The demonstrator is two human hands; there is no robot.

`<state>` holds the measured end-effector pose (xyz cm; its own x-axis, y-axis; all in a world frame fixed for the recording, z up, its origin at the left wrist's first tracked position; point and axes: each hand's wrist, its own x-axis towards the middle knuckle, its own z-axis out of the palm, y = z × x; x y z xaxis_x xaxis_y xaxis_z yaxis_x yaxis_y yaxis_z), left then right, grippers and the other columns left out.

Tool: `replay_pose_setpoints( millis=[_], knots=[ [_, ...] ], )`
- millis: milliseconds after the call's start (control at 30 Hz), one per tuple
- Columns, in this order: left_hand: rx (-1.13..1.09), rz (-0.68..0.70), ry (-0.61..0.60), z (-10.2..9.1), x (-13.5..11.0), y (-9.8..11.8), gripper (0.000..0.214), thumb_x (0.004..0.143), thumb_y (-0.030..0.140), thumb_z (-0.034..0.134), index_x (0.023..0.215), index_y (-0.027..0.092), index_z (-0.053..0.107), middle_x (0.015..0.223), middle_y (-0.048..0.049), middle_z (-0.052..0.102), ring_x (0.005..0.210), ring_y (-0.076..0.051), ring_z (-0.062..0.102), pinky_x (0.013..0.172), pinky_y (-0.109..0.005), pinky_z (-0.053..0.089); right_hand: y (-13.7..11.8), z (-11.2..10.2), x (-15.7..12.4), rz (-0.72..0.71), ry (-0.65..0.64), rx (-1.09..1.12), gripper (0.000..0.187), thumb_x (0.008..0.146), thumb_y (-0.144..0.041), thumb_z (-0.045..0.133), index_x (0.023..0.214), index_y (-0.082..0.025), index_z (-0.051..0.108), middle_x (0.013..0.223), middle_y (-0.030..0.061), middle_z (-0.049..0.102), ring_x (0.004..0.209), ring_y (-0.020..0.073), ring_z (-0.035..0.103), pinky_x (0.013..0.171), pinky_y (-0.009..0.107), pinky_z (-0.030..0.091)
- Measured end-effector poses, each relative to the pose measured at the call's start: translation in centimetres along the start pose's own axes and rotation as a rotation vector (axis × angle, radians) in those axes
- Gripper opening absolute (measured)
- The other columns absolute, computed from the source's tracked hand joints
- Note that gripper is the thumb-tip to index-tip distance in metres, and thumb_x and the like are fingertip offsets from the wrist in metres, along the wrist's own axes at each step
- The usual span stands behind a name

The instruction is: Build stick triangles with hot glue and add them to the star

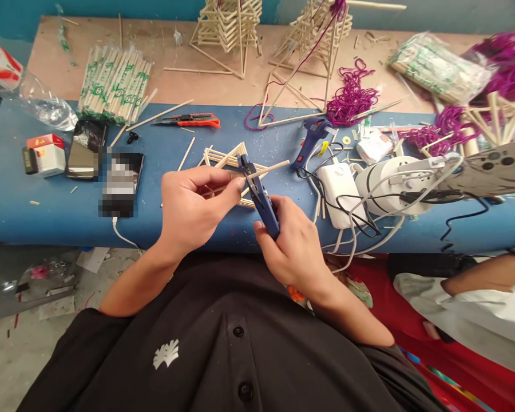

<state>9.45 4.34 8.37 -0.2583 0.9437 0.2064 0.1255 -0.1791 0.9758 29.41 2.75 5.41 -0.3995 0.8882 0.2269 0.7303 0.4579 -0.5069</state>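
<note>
My left hand (199, 203) pinches a thin wooden stick (277, 168) between thumb and fingers. The stick slants up to the right, past the head of a blue-handled cutting plier (264, 200). My right hand (289, 240) is wrapped around the plier's handles, and the jaws are at the stick. Whether the jaws are fully closed on it is hard to see. Behind and below both hands lies a small stacked frame of wooden sticks (214, 154) on the blue table cover. My fingers hide part of it.
A blue glue gun (311, 143), a white power strip (341, 191) and tangled cables lie to the right. An orange utility knife (193, 120), bundled chopsticks (114, 86) and phones (122, 183) are at left. Stick towers (229, 28) and purple yarn (354, 94) stand behind. A person's arm (484, 274) is at right.
</note>
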Motion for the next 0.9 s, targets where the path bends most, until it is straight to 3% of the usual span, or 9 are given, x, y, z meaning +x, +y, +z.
replay_pose_setpoints(
  millis=[333,900],
  knots=[
    [-0.038,0.028,-0.008,-0.57,-0.77,0.35,0.024,0.081,0.041,0.099,0.077,0.021,0.087,0.066,0.0011,0.072,0.06,-0.01,0.058,0.058,-0.024,0.046,-0.64,0.11,-0.02,-0.115,0.125,-0.176,0.034,0.097,-0.029,0.054,0.124,-0.009,0.058,0.102,0.0151,0.066,0.09,0.0305,0.061,0.083,0.044,0.055],
    [-0.111,-0.163,-0.035,-0.76,-0.97,-0.24,0.033,0.07,0.048,0.104,0.073,0.021,0.085,0.074,-0.0018,0.078,0.066,-0.016,0.07,0.06,-0.025,0.058,-0.68,-0.19,0.01,-0.095,0.061,-0.273,0.043,0.09,-0.027,0.055,0.128,-0.008,0.055,0.104,0.0161,0.063,0.092,0.0328,0.056,0.081,0.048,0.051]
  ],
)
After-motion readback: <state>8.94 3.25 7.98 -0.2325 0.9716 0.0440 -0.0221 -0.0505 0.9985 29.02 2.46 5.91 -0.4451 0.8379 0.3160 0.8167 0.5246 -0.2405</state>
